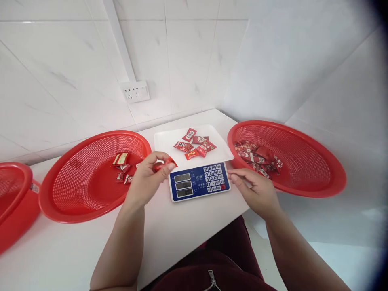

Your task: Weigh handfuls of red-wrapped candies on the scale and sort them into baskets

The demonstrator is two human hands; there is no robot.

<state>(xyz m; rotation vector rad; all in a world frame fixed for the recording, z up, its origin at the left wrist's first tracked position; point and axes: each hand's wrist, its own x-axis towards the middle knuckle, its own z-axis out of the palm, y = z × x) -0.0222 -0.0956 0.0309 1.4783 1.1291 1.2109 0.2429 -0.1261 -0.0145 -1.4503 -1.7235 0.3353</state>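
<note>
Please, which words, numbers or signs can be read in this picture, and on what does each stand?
"志准": blue scale panel
"7 8 9", "4 5 6", "1 2 3": keypad
Zeros, seemingly: lower two displays
Too faint: top display
Too small or blurred: small key labels, print on the candy-like packets, basket sticker

Mid-frame, I see a digital scale (198,182), red snack packets (200,140) lying on its white pan (165,141). Left of centre, the left hand (147,176) pinches another wrapped packet (169,162); right of centre, the right hand (257,190) is beside the keypad (212,178). A red perforated basket (72,182) at left and a matching basket (315,161) at right hold more.
</note>
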